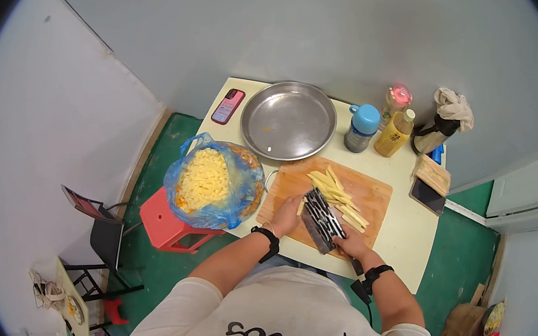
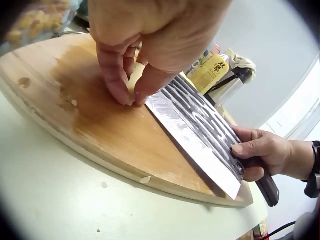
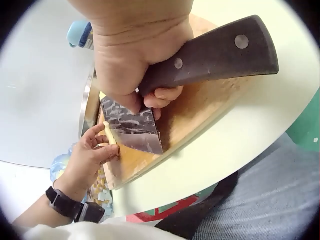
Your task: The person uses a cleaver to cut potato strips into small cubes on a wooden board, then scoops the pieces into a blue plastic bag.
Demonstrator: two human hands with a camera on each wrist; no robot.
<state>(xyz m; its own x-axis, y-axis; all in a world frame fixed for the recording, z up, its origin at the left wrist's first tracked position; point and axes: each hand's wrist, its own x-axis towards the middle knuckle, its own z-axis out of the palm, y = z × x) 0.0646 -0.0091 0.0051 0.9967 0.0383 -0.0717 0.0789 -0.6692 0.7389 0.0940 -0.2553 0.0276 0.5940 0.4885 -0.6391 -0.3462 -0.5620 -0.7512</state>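
My right hand grips the black handle of a cleaver, its broad, dark-patterned blade standing on the wooden cutting board. Between thumb and fingertips, my left hand pinches a pale yellow potato stick, close beside the blade. In the left wrist view the fingers cover most of that stick. Beyond the cleaver, a loose pile of potato sticks lies on the board. Small crumbs dot the board's bare, damp-looking surface in the left wrist view.
Left of the board, a blue plastic bag holds pale diced pieces, above a red stool. A round metal tray and a phone lie at the back. A blue-lidded flask, a yellow bottle and a thermos stand back right.
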